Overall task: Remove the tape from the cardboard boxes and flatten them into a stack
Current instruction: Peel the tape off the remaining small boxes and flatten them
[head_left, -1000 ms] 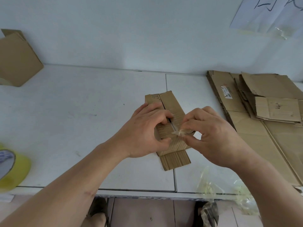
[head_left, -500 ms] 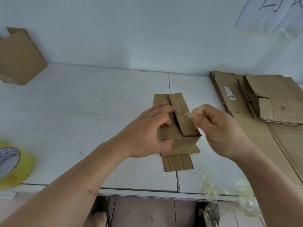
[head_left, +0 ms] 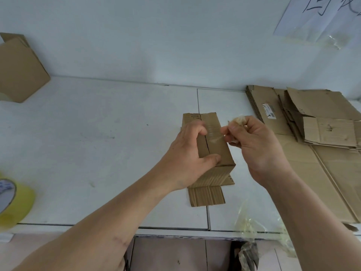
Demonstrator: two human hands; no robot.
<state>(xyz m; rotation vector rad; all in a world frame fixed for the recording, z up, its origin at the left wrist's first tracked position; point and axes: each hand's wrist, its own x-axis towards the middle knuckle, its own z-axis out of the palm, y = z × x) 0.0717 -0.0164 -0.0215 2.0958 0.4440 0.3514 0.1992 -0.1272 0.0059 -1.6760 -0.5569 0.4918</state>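
A small cardboard box [head_left: 212,145] stands on the white table [head_left: 97,153], at about the middle of its width and nearer the front edge than the wall. One bottom flap [head_left: 207,195] lies flat on the table on the box's near side. The left hand [head_left: 187,159] grips the box from its left, fingers curled over the top flaps and thumb pressed against the near top edge. The right hand [head_left: 254,141] hovers just right of the box, its fingers curled tight round a crumpled wad of clear tape [head_left: 238,120], with a thin strand of tape [head_left: 216,140] running from the fingertips to the box's top.

Right of the box, well apart, a stack of flattened cardboard [head_left: 312,133] lies against the wall. Left of the box, far off in the back corner, another cardboard box [head_left: 21,71] sits tilted. A yellow tape roll [head_left: 13,202] rests at the table's front edge, far left of the box. Loose clear tape scraps [head_left: 259,225] hang over the front edge, near and right of the box.
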